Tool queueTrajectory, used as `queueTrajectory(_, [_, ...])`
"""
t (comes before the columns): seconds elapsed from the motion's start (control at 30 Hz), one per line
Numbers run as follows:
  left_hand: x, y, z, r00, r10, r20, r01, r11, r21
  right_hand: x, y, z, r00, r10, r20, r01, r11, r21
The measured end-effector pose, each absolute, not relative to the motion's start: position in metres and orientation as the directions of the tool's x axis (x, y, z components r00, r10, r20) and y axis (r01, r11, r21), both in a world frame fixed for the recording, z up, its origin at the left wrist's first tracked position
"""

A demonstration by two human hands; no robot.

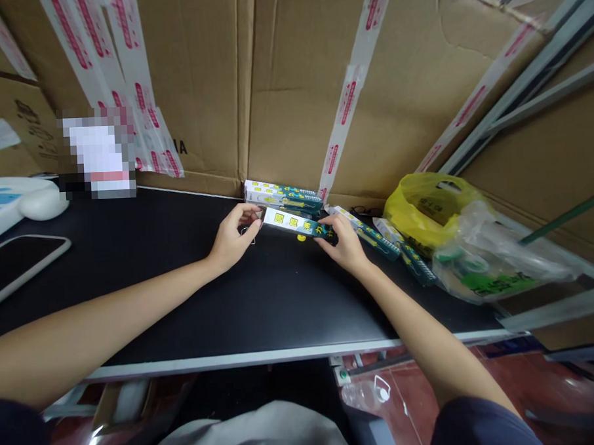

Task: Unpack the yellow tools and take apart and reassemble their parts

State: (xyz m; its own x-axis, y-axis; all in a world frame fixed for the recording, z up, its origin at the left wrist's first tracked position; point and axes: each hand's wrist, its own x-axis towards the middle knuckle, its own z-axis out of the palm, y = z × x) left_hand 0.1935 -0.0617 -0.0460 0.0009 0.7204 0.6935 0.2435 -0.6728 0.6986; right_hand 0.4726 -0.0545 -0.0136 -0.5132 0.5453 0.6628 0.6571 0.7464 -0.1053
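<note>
A long, narrow white and dark-green cardboard box [293, 222] with yellow printed characters is held level above the black tabletop. At its left end, my left hand [230, 240] has thumb and fingers closed on the end of the box. The right end is gripped between the thumb and fingers of my right hand [346, 244]. Below the box a thin metal hook [249, 238] and a small yellow piece [301, 238] show on the table; what joins them is hidden. Just behind, against the cardboard, lie matching spring-scale boxes [283, 195].
Two more matching boxes [366, 236] lie right of my right hand. Beyond them are a yellow plastic bag [424, 207] and a clear bag [495, 260]. A phone [20, 264] and a white device [10, 202] sit at left. Tall cardboard [292, 118] walls the back.
</note>
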Motion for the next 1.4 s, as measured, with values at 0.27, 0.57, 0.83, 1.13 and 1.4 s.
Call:
queueTrajectory(0.27, [0.194,-0.067,-0.041,0.114,0.699,0.706,0.275,-0.705,0.654,0.474,-0.053,-0.015,-0.531,0.531,0.661,0.643,0.76,-0.094])
queueTrajectory(0.57, [0.194,-0.072,-0.035,0.167,0.675,0.718,0.348,-0.722,0.598,0.474,-0.053,-0.016,-0.531,0.556,0.64,0.64,0.758,-0.127])
queueTrajectory(0.83, [0.195,-0.072,-0.038,0.116,0.693,0.712,0.345,-0.7,0.625,0.474,-0.053,-0.016,-0.531,0.568,0.629,0.649,0.749,-0.13])
queueTrajectory(1.13, [0.193,-0.072,-0.037,0.274,0.659,0.701,0.432,-0.735,0.522,0.473,-0.054,-0.015,-0.543,0.555,0.63,0.654,0.75,-0.096])
queueTrajectory(1.4, [0.192,-0.069,-0.039,0.291,0.694,0.658,0.462,-0.705,0.539,0.474,-0.054,-0.016,-0.554,0.566,0.611,0.657,0.748,-0.097])
